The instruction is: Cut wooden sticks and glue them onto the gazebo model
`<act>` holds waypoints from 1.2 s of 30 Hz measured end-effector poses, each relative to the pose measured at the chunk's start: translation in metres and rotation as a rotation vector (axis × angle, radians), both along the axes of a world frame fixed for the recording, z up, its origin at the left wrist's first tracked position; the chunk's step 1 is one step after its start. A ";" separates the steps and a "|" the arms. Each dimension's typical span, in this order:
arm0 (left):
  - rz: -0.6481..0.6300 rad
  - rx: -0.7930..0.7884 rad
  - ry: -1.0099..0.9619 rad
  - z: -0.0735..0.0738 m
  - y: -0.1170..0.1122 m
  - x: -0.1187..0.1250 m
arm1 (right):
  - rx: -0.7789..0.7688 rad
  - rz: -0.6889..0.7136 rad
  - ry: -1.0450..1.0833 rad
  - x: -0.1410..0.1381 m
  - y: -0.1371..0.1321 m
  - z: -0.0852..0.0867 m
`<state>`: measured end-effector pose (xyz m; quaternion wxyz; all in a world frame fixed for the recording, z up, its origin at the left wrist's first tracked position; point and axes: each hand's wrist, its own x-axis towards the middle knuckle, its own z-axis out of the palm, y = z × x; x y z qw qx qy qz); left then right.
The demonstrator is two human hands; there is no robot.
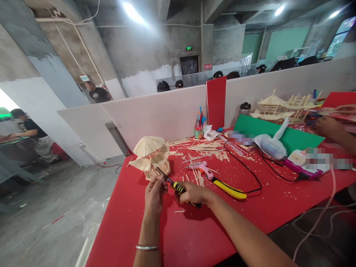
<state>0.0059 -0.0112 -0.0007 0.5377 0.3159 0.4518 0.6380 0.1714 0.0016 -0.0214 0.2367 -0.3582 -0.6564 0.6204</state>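
My right hand (191, 193) is wrapped round the handles of a yellow-and-black pliers-like tool (178, 187) with long, narrow dark jaws. The jaws point up and left, past the fingertips of my left hand (155, 193). Those fingers are pinched together; whatever is between them is too small to make out. Just beyond stands a small pavilion model (148, 148) built of thin wooden sticks, with a tiered roof on a many-sided base. A pink glue gun (201, 168) lies to the right, beside a yellow-handled utility knife (230, 190).
Loose sticks (203, 144) and shavings litter the red tabletop (133, 230). A pen cup (198, 132) stands by the white partition (155, 111). To the right are a green board (275, 135), a plastic bag (271, 146), cables, more stick models (278, 105) and another person's hands (328, 128).
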 end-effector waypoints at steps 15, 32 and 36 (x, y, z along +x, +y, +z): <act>-0.007 0.071 -0.010 -0.005 0.002 0.001 | -0.061 0.150 0.032 0.010 -0.001 0.005; 0.180 -0.012 -0.325 0.003 0.017 -0.001 | -0.221 -0.070 0.070 0.004 0.006 -0.006; 0.190 -0.027 -0.327 0.009 0.026 0.001 | -0.230 -0.073 0.077 0.003 0.009 -0.010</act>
